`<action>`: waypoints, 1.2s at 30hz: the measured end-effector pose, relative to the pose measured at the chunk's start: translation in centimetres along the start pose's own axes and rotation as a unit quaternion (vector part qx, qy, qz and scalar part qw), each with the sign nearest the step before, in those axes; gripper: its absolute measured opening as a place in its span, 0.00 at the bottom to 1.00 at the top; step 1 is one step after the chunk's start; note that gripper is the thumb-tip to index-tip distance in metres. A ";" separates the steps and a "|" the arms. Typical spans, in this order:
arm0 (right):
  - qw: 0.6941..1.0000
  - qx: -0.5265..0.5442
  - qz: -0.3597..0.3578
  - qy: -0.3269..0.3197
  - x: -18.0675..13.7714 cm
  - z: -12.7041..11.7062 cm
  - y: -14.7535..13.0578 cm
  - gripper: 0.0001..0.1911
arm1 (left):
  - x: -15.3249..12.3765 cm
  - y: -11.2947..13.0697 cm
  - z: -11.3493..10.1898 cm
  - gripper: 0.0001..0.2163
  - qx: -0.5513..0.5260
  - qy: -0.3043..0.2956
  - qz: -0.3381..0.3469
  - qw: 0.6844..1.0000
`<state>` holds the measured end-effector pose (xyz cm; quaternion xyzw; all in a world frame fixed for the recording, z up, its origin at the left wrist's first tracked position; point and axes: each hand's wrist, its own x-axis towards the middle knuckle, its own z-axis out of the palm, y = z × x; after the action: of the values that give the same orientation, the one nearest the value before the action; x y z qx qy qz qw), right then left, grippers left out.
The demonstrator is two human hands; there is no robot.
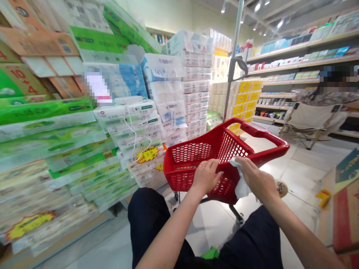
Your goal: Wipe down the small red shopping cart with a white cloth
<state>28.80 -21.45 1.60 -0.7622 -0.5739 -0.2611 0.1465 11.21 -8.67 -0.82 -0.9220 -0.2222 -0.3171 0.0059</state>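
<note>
A red plastic shopping basket [260, 144] on small wheels stands in front of my knees, tilted toward me. My left hand [206, 176] grips the near rim of the basket, fingers curled over the edge. My right hand [256, 179] is closed on a crumpled white cloth [241, 186] and presses it against the basket's rim and side. A grey metal pull handle [234, 65] rises from the far end of the basket.
Stacked packs of tissue and toilet paper [84, 149] fill the left side and the middle back. Shelves with goods [297, 63] line the right wall. A person sits on a folding chair [311, 117] at the right. Cardboard boxes [342, 209] stand near right.
</note>
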 end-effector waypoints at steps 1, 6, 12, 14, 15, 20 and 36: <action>1.000 0.004 -0.003 -0.002 0.1 0.0 0.0 0.21 | 0.5 0.7 0.5 0.22 -0.013 -0.007 0.015 1.000; 0.999 0.041 0.014 0.011 0.2 -0.1 2.5 0.19 | 1.4 1.7 2.6 0.30 -0.020 -0.028 0.004 0.999; 0.982 0.103 0.114 0.109 0.1 -1.9 6.6 0.19 | 1.1 1.4 2.7 0.33 -0.022 -0.025 0.024 0.999; 0.976 0.094 0.138 0.140 0.3 -2.6 7.2 0.20 | 0.9 1.6 2.6 0.33 -0.024 -0.023 0.021 0.999; 0.975 0.088 0.141 0.147 0.4 -2.7 7.2 0.20 | 0.9 1.7 2.5 0.33 -0.026 -0.023 0.019 0.999; 0.980 0.077 0.125 0.137 0.8 -1.6 4.9 0.19 | 0.7 1.9 2.4 0.35 -0.030 -0.028 0.014 0.999; 0.989 0.007 0.099 0.109 0.9 -1.0 4.5 0.18 | 0.1 1.9 2.5 0.37 -0.034 -0.022 -0.005 0.999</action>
<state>33.04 -22.56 3.31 -0.7814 -0.4780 -0.3227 0.2384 13.51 -9.99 -2.51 -0.9273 -0.2158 -0.3042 -0.0314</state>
